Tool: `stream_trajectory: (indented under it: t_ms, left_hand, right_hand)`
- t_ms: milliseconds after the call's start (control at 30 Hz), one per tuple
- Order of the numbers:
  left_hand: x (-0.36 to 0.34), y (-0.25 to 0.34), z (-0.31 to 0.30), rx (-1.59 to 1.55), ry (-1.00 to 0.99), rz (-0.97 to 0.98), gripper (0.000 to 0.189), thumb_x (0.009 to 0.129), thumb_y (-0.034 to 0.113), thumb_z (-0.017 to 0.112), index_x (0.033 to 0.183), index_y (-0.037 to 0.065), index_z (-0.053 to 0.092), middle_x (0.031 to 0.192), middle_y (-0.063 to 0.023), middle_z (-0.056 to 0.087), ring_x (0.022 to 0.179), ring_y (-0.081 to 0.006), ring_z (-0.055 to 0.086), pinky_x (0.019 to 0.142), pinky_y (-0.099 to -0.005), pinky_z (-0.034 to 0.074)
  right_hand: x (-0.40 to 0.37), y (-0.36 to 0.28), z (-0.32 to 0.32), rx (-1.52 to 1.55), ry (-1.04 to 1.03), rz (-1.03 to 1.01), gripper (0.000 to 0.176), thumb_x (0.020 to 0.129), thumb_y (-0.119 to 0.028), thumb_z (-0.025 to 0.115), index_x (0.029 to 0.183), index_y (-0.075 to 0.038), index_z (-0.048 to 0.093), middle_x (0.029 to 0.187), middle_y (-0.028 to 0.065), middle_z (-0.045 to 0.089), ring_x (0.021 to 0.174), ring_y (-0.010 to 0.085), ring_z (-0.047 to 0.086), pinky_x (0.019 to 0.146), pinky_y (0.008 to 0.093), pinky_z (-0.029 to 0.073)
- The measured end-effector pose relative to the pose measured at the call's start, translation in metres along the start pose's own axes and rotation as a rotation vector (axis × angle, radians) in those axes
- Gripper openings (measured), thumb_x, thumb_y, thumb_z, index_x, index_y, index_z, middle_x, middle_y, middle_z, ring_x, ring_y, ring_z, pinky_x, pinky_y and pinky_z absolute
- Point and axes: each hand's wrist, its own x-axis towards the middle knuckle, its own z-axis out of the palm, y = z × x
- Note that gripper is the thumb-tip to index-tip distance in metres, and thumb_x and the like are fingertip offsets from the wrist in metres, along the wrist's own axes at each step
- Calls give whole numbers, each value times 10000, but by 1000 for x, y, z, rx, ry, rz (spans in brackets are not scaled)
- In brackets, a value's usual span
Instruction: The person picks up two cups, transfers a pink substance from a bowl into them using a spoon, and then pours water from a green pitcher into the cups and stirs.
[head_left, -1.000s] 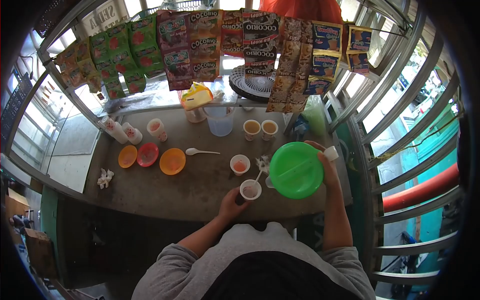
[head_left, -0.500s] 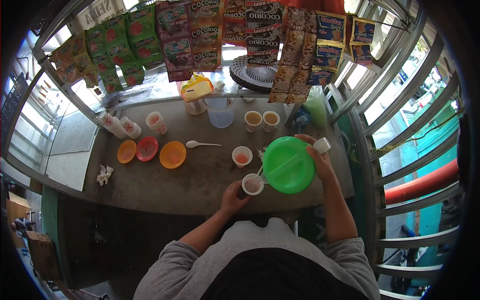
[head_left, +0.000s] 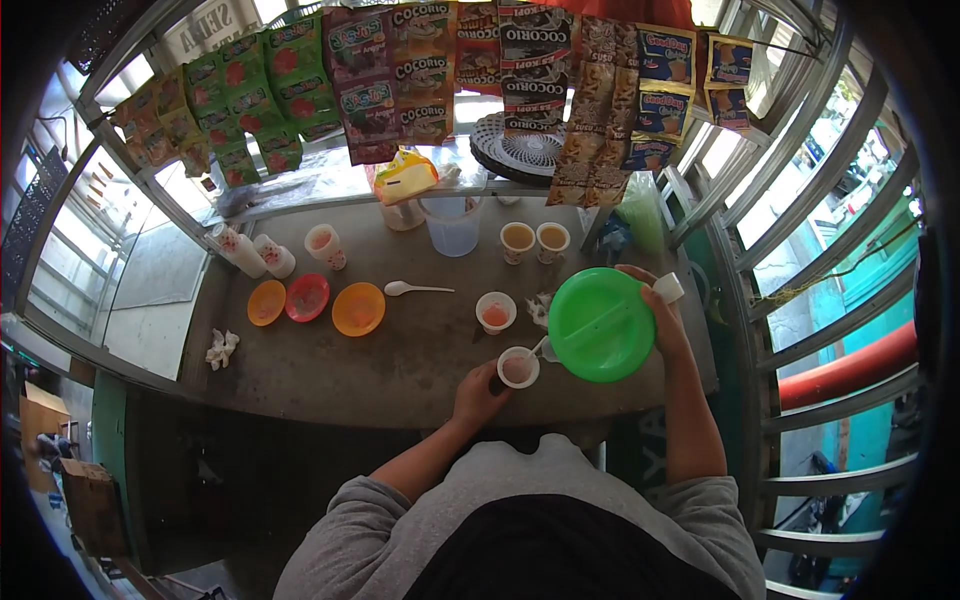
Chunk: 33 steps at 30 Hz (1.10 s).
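My left hand point(head_left: 482, 396) is wrapped round a white paper cup point(head_left: 517, 369) with pinkish contents, near the table's front edge. A spoon or stick leans out of this cup toward the right. In my right hand point(head_left: 662, 312) is a pitcher with a round green lid point(head_left: 602, 325), held by its white handle point(head_left: 667, 289). The pitcher's spout is beside the held cup's rim; whether liquid flows cannot be made out. Just behind the held cup stands another cup point(head_left: 495, 313) with pink contents. Crumpled plastic point(head_left: 538, 309) lies beside it.
Two cups of brown drink point(head_left: 517, 238) stand behind, right of a clear plastic container point(head_left: 453, 232). Leftward are a white spoon point(head_left: 418, 288), orange and red bowls point(head_left: 358, 309), stacked cups point(head_left: 238, 250) and crumpled tissue point(head_left: 222, 349). Sachet strips point(head_left: 535, 70) hang above; metal bars point(head_left: 800, 250) line the right.
The view has shifted slightly, so the table's things appear further right. The pitcher has moved a little away from the held cup and its lid is slightly higher. Both hands keep their hold.
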Motion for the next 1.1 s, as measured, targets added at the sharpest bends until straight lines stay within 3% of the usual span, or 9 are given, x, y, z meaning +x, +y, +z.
stream_trajectory:
  t_ms: [233, 367, 700, 767, 800, 900, 933, 967, 1100]
  left_hand:
    - [0, -3, 1, -15, 5, 8, 529, 741, 154, 806, 1238, 86, 638, 1205, -139, 680, 1123, -331, 645, 958, -424, 523]
    - [-1, -1, 1, -25, 6, -5, 533, 738, 157, 811, 1237, 88, 637, 1195, -139, 684, 1122, -332, 645, 958, -426, 521]
    - [6, 7, 3, 66, 9, -55, 514, 759, 217, 820, 1225, 91, 642, 1192, -127, 687, 1112, -328, 646, 936, -424, 525]
    - [7, 8, 3, 74, 4, -64, 525, 757, 233, 826, 1227, 90, 642, 1199, -126, 685, 1113, -328, 645, 937, -426, 524]
    - [7, 12, 1, 77, -6, -59, 535, 760, 249, 827, 1235, 89, 639, 1207, -127, 682, 1122, -328, 642, 944, -427, 522]
    - [7, 12, -1, 70, 1, -26, 555, 766, 277, 827, 1249, 88, 631, 1223, -131, 675, 1143, -330, 636, 955, -429, 519]
    - [7, 10, 0, 61, 16, 0, 564, 769, 290, 826, 1256, 87, 626, 1231, -134, 672, 1154, -330, 632, 960, -428, 518]
    - [6, 8, 1, 61, 14, 4, 564, 769, 290, 826, 1256, 87, 626, 1231, -134, 672, 1154, -330, 632, 960, -428, 518]
    - [6, -1, 4, 39, -16, -8, 574, 771, 265, 826, 1270, 88, 604, 1245, -146, 662, 1171, -336, 624, 976, -433, 510]
  right_hand:
    - [0, -4, 15, -86, -31, -70, 527, 964, -355, 593, 1333, 21, 590, 1310, 114, 636, 1172, 181, 601, 1004, 318, 460]
    - [-1, -4, 6, -44, -4, -12, 521, 970, -344, 581, 1338, 24, 587, 1291, 113, 642, 1151, 180, 609, 989, 311, 465]
    - [5, 7, -60, 246, 82, -32, 509, 1019, -345, 483, 1381, 5, 557, 1288, 123, 636, 1145, 199, 619, 994, 325, 471]
    - [4, 7, -74, 343, 183, -31, 525, 1016, -369, 483, 1380, 2, 559, 1301, 128, 628, 1167, 209, 613, 1007, 335, 468]
    - [3, 7, -77, 351, 296, -35, 488, 1001, -390, 517, 1308, -21, 608, 1188, 114, 674, 1024, 200, 674, 871, 344, 554]
    - [-5, 10, -98, 437, 459, 4, 402, 994, -380, 548, 1201, -53, 656, 1084, 88, 695, 935, 202, 691, 782, 336, 575]
    - [-5, 37, -136, 448, 408, 46, 448, 1002, -400, 521, 1270, -58, 628, 1133, 83, 688, 1023, 202, 679, 861, 350, 559]
    - [-6, 40, -142, 449, 410, 43, 448, 1002, -400, 521, 1270, -58, 628, 1133, 83, 688, 1023, 202, 679, 861, 350, 559]
    - [-7, 52, -167, 479, 487, -73, 352, 1008, -392, 533, 1141, -87, 649, 1059, 52, 689, 987, 177, 677, 854, 343, 556]
